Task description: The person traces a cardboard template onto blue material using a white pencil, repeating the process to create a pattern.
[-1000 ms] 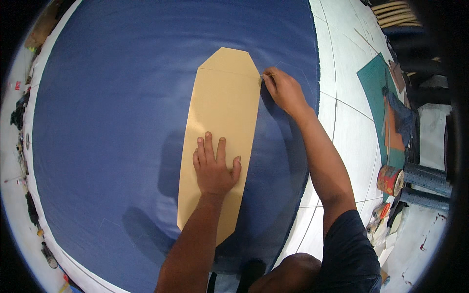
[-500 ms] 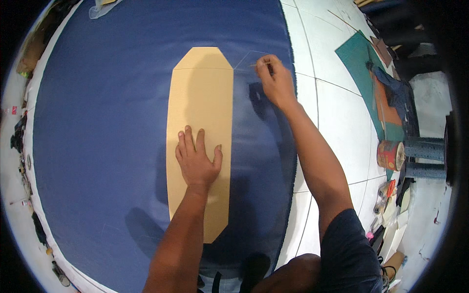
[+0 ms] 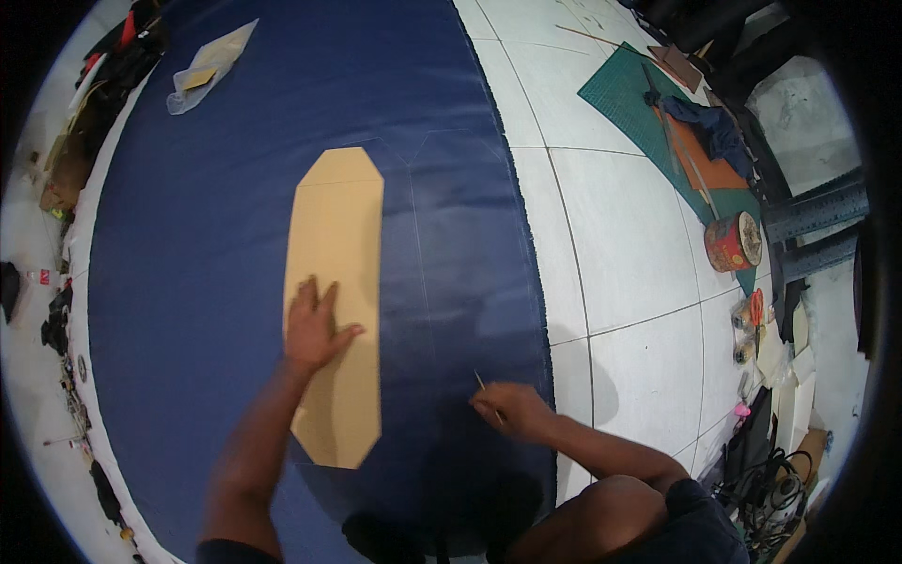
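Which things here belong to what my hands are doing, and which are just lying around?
In use:
- tan panel under left hand
- thin stick in right hand
- blue sheet beneath

Apparently lying about:
- green mat
- red tin
- clear plastic bag

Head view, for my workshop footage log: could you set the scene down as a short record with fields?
Left grip: spread on the tan panel
Right grip: holds thin tool over blue sheet
Panel: elongated, angled corners, lying on the sheet
Marks: faint lines right of the panel
Upper left: plastic bag on the sheet
Right: tiled floor, green mat, red tin
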`<move>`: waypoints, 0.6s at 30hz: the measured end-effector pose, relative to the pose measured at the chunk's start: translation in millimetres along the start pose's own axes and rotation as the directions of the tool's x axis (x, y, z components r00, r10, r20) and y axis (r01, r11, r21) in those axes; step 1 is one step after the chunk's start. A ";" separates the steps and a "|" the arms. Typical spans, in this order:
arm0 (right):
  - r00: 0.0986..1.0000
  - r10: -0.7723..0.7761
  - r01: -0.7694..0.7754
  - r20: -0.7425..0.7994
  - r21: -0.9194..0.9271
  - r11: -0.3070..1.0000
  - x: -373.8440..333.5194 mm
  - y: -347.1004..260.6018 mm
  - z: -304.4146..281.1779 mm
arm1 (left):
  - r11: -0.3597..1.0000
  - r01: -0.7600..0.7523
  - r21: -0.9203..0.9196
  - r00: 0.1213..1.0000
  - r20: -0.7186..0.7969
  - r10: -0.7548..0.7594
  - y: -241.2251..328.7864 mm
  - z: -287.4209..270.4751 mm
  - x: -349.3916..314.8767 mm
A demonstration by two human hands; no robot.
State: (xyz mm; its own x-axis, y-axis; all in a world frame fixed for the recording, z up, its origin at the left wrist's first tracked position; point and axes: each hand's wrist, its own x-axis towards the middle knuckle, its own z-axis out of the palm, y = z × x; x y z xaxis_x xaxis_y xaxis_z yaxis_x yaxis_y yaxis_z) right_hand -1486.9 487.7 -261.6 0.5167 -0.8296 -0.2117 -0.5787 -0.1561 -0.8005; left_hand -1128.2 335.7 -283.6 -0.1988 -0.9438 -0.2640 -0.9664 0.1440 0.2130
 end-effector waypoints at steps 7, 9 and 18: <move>0.995 0.086 -0.081 0.056 -0.082 0.993 -44.3 -9.1 17.8 | 0.955 0.188 0.228 0.972 0.098 -0.215 -143.1 -50.8 -72.6; 0.994 0.106 -0.105 0.013 -0.087 0.991 -48.3 -7.6 15.3 | 0.966 0.180 0.187 0.961 0.178 -0.214 -157.7 -53.6 -118.4; 0.967 -0.087 0.036 -0.240 -0.209 0.977 -45.7 -22.1 13.0 | 0.994 0.071 0.083 0.997 0.003 -0.072 -145.1 24.1 -284.2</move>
State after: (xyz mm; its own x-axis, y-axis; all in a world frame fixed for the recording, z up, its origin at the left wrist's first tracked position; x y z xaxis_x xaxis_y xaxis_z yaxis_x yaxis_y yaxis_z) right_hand -1489.6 536.0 -241.5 0.3986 -0.9171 -0.0006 -0.6786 -0.2944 -0.6730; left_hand -935.4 590.2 -262.2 -0.1295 -0.9509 -0.2811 -0.9882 0.1005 0.1152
